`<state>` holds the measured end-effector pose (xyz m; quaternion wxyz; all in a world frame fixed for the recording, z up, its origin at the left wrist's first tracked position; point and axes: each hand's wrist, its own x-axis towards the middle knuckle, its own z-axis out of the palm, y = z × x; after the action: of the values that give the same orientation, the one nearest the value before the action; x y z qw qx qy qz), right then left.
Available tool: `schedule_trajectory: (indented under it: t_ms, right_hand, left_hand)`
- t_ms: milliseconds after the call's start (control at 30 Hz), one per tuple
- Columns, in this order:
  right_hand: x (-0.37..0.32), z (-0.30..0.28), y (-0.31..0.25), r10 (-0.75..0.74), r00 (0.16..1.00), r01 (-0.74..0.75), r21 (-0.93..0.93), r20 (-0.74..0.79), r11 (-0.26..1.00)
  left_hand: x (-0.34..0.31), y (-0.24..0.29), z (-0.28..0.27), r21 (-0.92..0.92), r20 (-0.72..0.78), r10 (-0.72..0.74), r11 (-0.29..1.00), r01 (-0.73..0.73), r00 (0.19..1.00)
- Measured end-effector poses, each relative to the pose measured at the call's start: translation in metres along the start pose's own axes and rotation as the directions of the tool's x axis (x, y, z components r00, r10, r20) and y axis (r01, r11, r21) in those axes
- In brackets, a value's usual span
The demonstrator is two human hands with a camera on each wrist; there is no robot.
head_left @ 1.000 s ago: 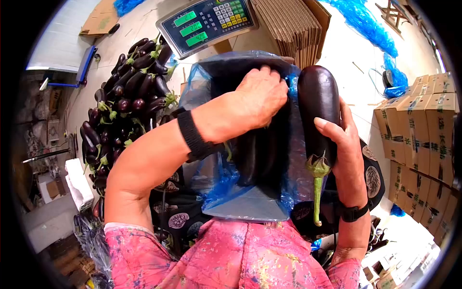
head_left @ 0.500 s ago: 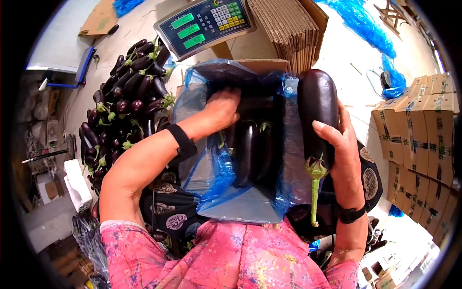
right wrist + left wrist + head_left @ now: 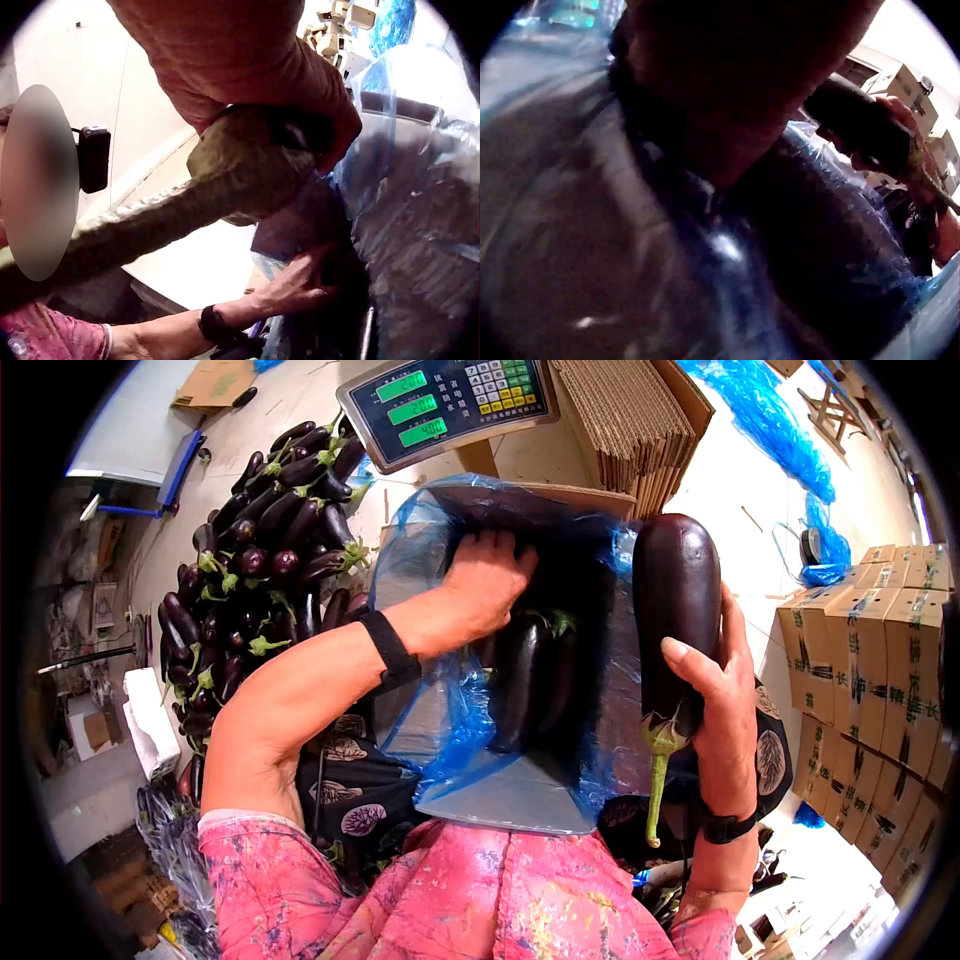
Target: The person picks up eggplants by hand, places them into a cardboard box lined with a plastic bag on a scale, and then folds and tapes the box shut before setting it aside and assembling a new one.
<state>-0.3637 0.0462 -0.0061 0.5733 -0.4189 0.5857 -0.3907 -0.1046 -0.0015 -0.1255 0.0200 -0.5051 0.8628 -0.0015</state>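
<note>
An open carton lined with blue plastic film stands in front of the person's body, with dark eggplants lying lengthwise inside. The left hand reaches into its back left part, back of the hand up; its fingertips run into shadow, and whether they grip anything cannot be seen. Beyond the carton's right side, the right hand holds a large eggplant upright, green stem down, thumb across its front. The right wrist view shows that stem close up, under the right hand.
A heap of eggplants lies at the left. Behind the carton are a scale with a lit display and folded cardboard. Blue film lies at the back right, above stacked cartons.
The left hand has moved from the carton's back right to its left part, uncovering eggplants in the middle. The right hand keeps its hold on the large eggplant. The head view has shifted slightly.
</note>
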Motion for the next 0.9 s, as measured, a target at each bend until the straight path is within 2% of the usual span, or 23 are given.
schedule_trajectory:
  t_ms: [100,167,200,300,333,433,500,533,567,600,633,667,700,767,800,833,900]
  right_hand:
    - [-0.002,0.001,0.000,0.015,1.000,-0.015,-0.007,0.004,1.000]
    - [-0.002,0.003,0.003,0.001,1.000,0.000,-0.030,0.031,1.000]
    - [-0.002,0.003,0.005,-0.015,0.999,0.018,-0.057,0.046,0.998]
    - [-0.006,0.014,0.001,-0.011,0.998,0.018,-0.097,0.069,0.995]
    - [-0.008,0.016,-0.001,0.000,0.997,0.008,-0.105,0.074,0.994]
    - [-0.009,0.018,0.006,-0.061,0.991,0.071,-0.083,0.123,0.994]
    - [-0.013,0.025,-0.004,-0.084,0.987,0.094,-0.070,0.134,0.993]
    - [-0.015,0.030,-0.010,-0.093,0.985,0.103,-0.064,0.144,0.993]
    - [-0.016,0.036,-0.016,-0.145,0.978,0.157,-0.069,0.147,0.985]
    - [-0.014,0.044,-0.024,-0.201,0.967,0.214,-0.070,0.155,0.974]
    - [-0.012,0.056,-0.032,-0.261,0.950,0.275,-0.064,0.172,0.959]
    - [-0.015,0.073,-0.043,-0.302,0.927,0.301,0.042,0.223,0.953]
    - [-0.008,0.088,-0.043,-0.413,0.870,0.403,0.095,0.267,0.910]
    - [-0.004,0.125,-0.059,-0.478,0.804,0.415,0.241,0.355,0.877]
    - [-0.004,0.144,-0.069,-0.494,0.778,0.400,0.302,0.388,0.866]
    - [-0.002,0.150,-0.073,-0.453,0.757,0.366,0.269,0.471,0.891]
    - [0.003,0.155,-0.077,-0.341,0.685,0.350,0.121,0.644,0.929]
  left_hand:
    - [0.001,0.009,0.018,-0.061,-0.029,0.001,0.998,-0.002,1.000]
    - [0.000,0.003,0.024,-0.099,-0.091,-0.034,0.995,0.025,0.995]
    - [0.002,0.003,0.030,-0.133,-0.070,-0.090,0.988,0.080,0.993]
    - [0.010,0.010,0.053,-0.060,-0.164,-0.111,0.993,0.103,0.980]
    - [0.010,0.008,0.049,-0.083,-0.085,-0.092,0.993,0.085,0.992]
    - [0.001,0.004,0.024,-0.331,-0.063,-0.121,0.939,0.094,0.991]
    - [0.008,-0.010,0.003,-0.671,-0.076,0.032,0.738,-0.075,0.997]
    - [0.010,-0.013,-0.051,-0.928,0.114,0.105,0.367,0.068,0.988]
    - [0.008,-0.015,-0.072,-0.962,0.156,0.264,-0.178,0.207,0.952]
    - [-0.002,-0.017,-0.114,-0.890,0.249,0.278,-0.313,0.332,0.928]
    - [-0.013,-0.016,-0.136,-0.837,0.227,0.248,-0.444,0.319,0.942]
    - [-0.015,-0.017,-0.141,-0.870,0.078,0.170,-0.470,0.150,0.982]
    - [-0.017,-0.021,-0.146,-0.878,-0.072,0.086,-0.479,-0.022,0.994]
    - [-0.029,-0.042,-0.176,-0.967,-0.119,-0.120,-0.210,-0.143,0.986]
    - [-0.034,-0.060,-0.181,-0.975,-0.163,-0.183,-0.120,-0.187,0.970]
    - [-0.046,-0.079,-0.190,-0.972,-0.234,-0.244,0.040,-0.231,0.941]
    - [-0.078,-0.115,-0.217,-0.940,-0.341,-0.375,0.169,-0.298,0.862]
